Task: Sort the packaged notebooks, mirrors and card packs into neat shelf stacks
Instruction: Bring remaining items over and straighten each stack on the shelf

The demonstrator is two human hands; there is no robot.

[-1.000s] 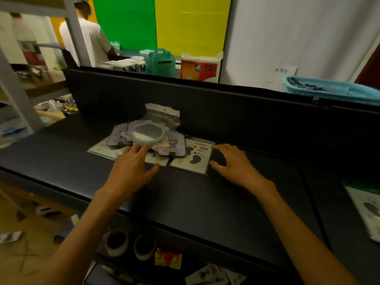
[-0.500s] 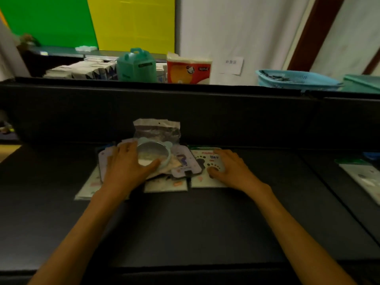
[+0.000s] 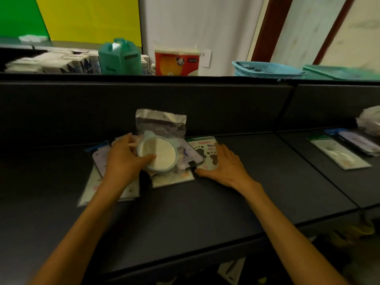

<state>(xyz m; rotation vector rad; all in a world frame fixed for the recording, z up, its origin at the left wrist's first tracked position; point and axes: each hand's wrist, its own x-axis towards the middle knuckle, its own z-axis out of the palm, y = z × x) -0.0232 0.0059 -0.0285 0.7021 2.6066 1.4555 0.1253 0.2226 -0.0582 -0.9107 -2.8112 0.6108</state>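
A round mirror (image 3: pixel 159 154) with a pale blue rim lies tilted on a heap of packaged goods on the black shelf (image 3: pixel 185 212). My left hand (image 3: pixel 123 159) grips its left edge, thumb across the glass. My right hand (image 3: pixel 224 166) lies flat on a paw-print notebook pack (image 3: pixel 202 149) at the heap's right. A clear bag with a dark card pack (image 3: pixel 162 123) leans on the back panel. Flat notebook packs (image 3: pixel 90 188) stick out under my left wrist.
More packaged notebooks (image 3: pixel 339 154) lie on the adjoining shelf section at right, past a divider seam. Behind the back panel stand a green box (image 3: pixel 119 56), an orange tissue pack (image 3: pixel 176 61) and a blue basket (image 3: pixel 267 68). Lower shelves show beneath the front edge.
My left hand has closed round the mirror and tipped it up off the heap. My right hand slid onto the paw-print pack. The camera has turned to the right.
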